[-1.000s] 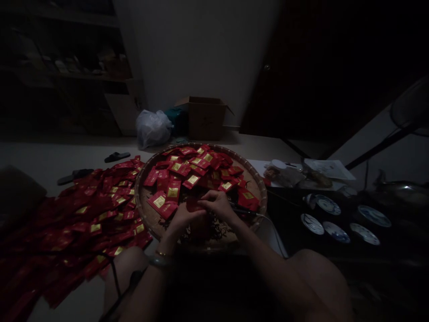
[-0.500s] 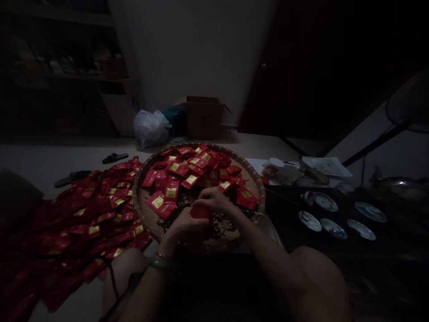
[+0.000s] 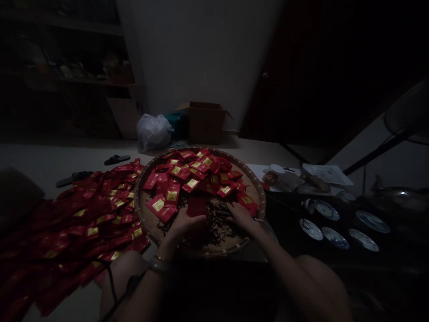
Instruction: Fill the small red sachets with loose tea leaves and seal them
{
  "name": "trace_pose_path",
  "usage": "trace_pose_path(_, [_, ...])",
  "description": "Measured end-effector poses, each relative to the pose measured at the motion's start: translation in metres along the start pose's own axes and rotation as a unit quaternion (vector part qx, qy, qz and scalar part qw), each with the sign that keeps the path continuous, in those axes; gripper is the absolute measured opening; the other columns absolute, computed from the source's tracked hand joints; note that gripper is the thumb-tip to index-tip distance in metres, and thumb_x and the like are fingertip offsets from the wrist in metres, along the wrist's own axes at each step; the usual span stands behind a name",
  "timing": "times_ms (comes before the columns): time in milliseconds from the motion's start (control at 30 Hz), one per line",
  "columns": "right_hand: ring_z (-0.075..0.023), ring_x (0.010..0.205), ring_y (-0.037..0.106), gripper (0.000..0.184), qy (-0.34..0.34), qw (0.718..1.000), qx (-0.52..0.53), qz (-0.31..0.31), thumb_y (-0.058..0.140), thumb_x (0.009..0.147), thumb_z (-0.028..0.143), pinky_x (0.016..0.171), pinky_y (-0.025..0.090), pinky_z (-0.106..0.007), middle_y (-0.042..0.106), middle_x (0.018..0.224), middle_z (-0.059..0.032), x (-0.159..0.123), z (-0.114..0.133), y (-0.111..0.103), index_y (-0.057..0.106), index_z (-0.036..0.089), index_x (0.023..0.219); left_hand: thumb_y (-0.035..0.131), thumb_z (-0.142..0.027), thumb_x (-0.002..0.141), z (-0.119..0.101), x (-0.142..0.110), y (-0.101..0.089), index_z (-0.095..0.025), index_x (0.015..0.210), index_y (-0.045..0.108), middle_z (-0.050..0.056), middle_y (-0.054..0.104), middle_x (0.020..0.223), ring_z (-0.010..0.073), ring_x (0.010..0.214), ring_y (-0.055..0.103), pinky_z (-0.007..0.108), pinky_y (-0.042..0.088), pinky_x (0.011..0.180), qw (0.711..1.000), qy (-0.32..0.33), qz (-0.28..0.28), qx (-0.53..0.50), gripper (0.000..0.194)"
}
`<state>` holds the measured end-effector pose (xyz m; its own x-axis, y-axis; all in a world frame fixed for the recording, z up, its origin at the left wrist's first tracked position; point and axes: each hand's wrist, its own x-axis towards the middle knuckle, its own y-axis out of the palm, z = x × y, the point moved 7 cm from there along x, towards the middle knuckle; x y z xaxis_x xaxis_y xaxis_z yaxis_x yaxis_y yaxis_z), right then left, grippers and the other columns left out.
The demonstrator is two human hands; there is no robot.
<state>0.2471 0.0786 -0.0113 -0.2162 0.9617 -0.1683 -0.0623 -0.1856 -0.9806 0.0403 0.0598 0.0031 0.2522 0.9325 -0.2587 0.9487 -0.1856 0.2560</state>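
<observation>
My left hand (image 3: 187,222) is closed on a red packet (image 3: 197,207), held upright over the near part of a round woven bamboo tray (image 3: 140,210). To its right, my right hand (image 3: 241,216) has its fingers closed around a dark, slim handheld tool (image 3: 221,213); a pale cord (image 3: 268,223) runs off beside that wrist. Dark, twisted dried leaves (image 3: 217,230), like loose tea, lie scattered on the tray beneath both hands. A heap of red packets with gold labels (image 3: 192,184) fills the tray's far side. Dim light hides the tool's details.
Many more red packets (image 3: 110,214) cover the floor on the left, beside dark slippers (image 3: 116,159). A white plastic bag (image 3: 154,132) and an open cardboard box (image 3: 207,123) stand by the wall. Several patterned dishes (image 3: 335,237) sit on a dark surface at right.
My right hand has left the red packet's top and moved right, taking hold of the dark tool. The left hand still holds the packet, now more exposed. The view has shifted slightly.
</observation>
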Motion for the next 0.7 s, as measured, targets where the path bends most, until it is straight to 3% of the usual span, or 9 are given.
trace_pose_path(100, [-0.0246,0.099,0.058,0.045,-0.011,0.996,0.076,-0.033,0.066,0.077,0.029,0.083,0.044,-0.034,0.06,0.109,-0.014,0.003,-0.003,-0.009,0.056,0.014,0.118,0.084,-0.03,0.047,0.0,0.001,0.0,-0.01,0.083,0.069,0.007,0.072,0.072,0.0174,0.06,0.064,0.027,0.05,0.059,1.0,0.016,0.004,0.015,0.044])
trace_pose_path(200, [-0.0227,0.101,0.058,0.048,-0.065,0.968,0.225,-0.094,0.066,0.077,0.032,0.087,0.045,-0.035,0.061,0.111,-0.0113,0.002,0.001,-0.04,0.056,0.016,0.121,0.083,-0.028,0.047,-0.004,0.001,-0.001,-0.01,0.081,0.07,0.005,0.071,0.069,0.0166,0.061,0.063,0.026,0.049,0.059,0.998,0.032,-0.007,0.044,0.04])
trace_pose_path(300, [-0.0222,0.106,0.057,0.055,-0.149,0.928,0.325,-0.102,0.069,0.074,0.038,0.09,0.044,-0.036,0.061,0.117,-0.0087,-0.008,0.023,-0.073,0.055,0.019,0.124,0.082,-0.028,0.048,-0.01,-0.002,0.004,-0.01,0.08,0.071,0.004,0.07,0.066,0.0165,0.06,0.061,0.025,0.047,0.057,0.996,0.043,-0.005,0.076,0.038])
trace_pose_path(400, [-0.0226,0.102,0.059,0.06,-0.215,0.914,0.335,-0.073,0.074,0.068,0.039,0.088,0.046,-0.035,0.063,0.113,-0.0087,-0.018,0.058,-0.091,0.057,0.019,0.122,0.08,-0.029,0.051,-0.013,-0.004,0.012,-0.009,0.084,0.072,0.003,0.07,0.066,0.0165,0.061,0.06,0.025,0.046,0.058,0.993,0.051,0.02,0.105,0.04])
trace_pose_path(533, [-0.0212,0.091,0.063,0.045,-0.201,0.919,0.326,-0.092,0.075,0.068,0.03,0.08,0.047,-0.03,0.068,0.099,-0.0074,-0.017,0.082,-0.098,0.066,0.018,0.111,0.079,-0.028,0.05,-0.01,-0.004,0.014,-0.009,0.074,0.072,0.004,0.07,0.066,0.0174,0.063,0.06,0.025,0.047,0.06,0.989,0.061,0.026,0.136,0.032])
trace_pose_path(700, [-0.0208,0.086,0.065,0.032,-0.157,0.93,0.307,-0.128,0.071,0.071,0.023,0.076,0.047,-0.028,0.071,0.093,-0.0056,-0.012,0.082,-0.096,0.07,0.02,0.104,0.076,-0.027,0.053,-0.007,-0.004,0.013,-0.009,0.071,0.07,0.003,0.068,0.063,0.0161,0.061,0.059,0.024,0.045,0.057,0.986,0.062,0.03,0.151,0.026])
